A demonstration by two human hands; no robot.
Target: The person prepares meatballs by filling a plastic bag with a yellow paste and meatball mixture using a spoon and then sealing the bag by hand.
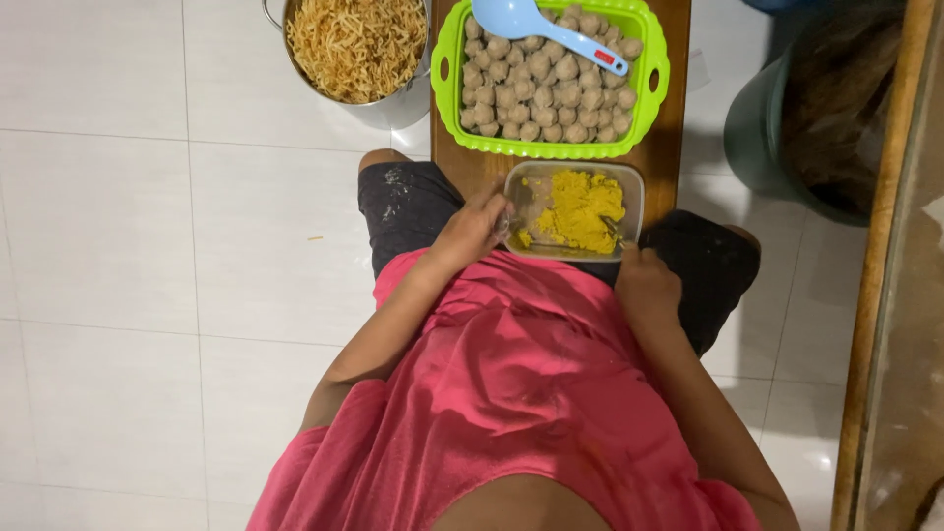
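A clear rectangular container (629,187) holding yellow paste (580,209) rests on a wooden board (669,147) in front of me. My left hand (472,231) grips the container's near-left rim. My right hand (644,285) holds a thin metal utensil (615,232) whose tip lies in the paste. Beyond the container stands a green tray (447,69) filled with several pale round balls (541,93), and a light blue plastic spoon (551,28) lies across them.
A metal pot (393,106) of thin fried noodles (354,44) stands on the white tiled floor (147,246) at the upper left. A dark green bin (757,138) and a wooden frame edge (880,265) are at the right.
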